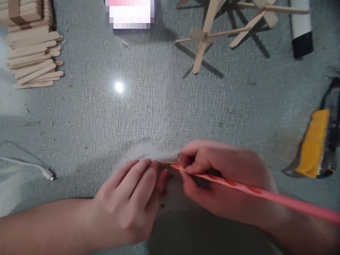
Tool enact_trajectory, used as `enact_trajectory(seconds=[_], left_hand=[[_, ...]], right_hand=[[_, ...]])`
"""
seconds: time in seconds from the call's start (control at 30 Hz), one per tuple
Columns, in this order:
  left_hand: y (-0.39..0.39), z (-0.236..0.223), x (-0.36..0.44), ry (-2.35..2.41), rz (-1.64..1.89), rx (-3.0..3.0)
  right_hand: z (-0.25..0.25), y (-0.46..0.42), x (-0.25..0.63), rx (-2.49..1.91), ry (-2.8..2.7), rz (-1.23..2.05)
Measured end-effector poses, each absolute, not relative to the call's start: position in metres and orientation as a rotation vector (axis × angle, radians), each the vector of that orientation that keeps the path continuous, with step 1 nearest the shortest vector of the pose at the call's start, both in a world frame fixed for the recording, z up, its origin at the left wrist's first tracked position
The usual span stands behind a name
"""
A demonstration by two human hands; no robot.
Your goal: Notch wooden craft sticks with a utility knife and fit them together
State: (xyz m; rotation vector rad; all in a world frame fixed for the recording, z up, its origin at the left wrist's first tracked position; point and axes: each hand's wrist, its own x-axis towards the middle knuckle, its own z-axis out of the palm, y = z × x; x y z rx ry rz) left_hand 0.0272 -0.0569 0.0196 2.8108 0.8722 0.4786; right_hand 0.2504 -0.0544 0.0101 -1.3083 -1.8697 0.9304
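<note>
On table (164, 106), low centre | your left hand (130, 205) pinches stick (166, 163), fingers closed | your right hand (223, 180) grips pink tool (255, 191), fingers curled tight.

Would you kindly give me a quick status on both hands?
Left hand pinching small stick. Right hand holding pink tool, tip at stick. Nothing in the way.

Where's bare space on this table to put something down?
Bare: the middle, between the stick pile, the stick frame and the hands; also between the frame and the yellow tool. Crowded: near edge, where left hand and right hand work.
</note>
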Motion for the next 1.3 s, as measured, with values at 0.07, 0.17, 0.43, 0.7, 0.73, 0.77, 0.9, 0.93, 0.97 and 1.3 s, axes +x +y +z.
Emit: enact_trajectory(seconds=[0.07,0.17,0.43,0.7,0.73,0.77,0.9,0.93,0.97,1.3], left_hand=[[-0.0572,0.0193,0.0269,0.864,0.472,2.811],[-0.0578,0.0191,0.0266,0.854,0.472,2.815],[-0.0585,0.0185,0.0266,0.850,0.471,2.815],[-0.0578,0.0185,0.0270,0.859,0.477,2.805],[-0.0578,0.0187,0.0268,0.856,0.472,2.805],[-0.0578,0.0189,0.0267,0.855,0.466,2.805],[-0.0577,0.0198,0.0269,0.856,0.472,2.810],[-0.0575,0.0198,0.0271,0.858,0.476,2.811],[-0.0571,0.0199,0.0274,0.861,0.480,2.812],[-0.0549,0.0200,0.0280,0.869,0.493,2.838]], right_hand=[[0.0106,-0.0543,0.2506,-1.307,-1.878,0.911],[0.0110,-0.0543,0.2510,-1.311,-1.880,0.899],[0.0090,-0.0534,0.2502,-1.316,-1.863,0.913],[0.0095,-0.0549,0.2511,-1.315,-1.860,0.912],[0.0094,-0.0549,0.2513,-1.311,-1.866,0.909],[0.0094,-0.0549,0.2514,-1.311,-1.872,0.903],[0.0102,-0.0540,0.2512,-1.315,-1.882,0.899],[0.0106,-0.0537,0.2512,-1.310,-1.880,0.904],[0.0110,-0.0534,0.2511,-1.308,-1.876,0.907],[0.0089,-0.0549,0.2521,-1.321,-1.860,0.907]])
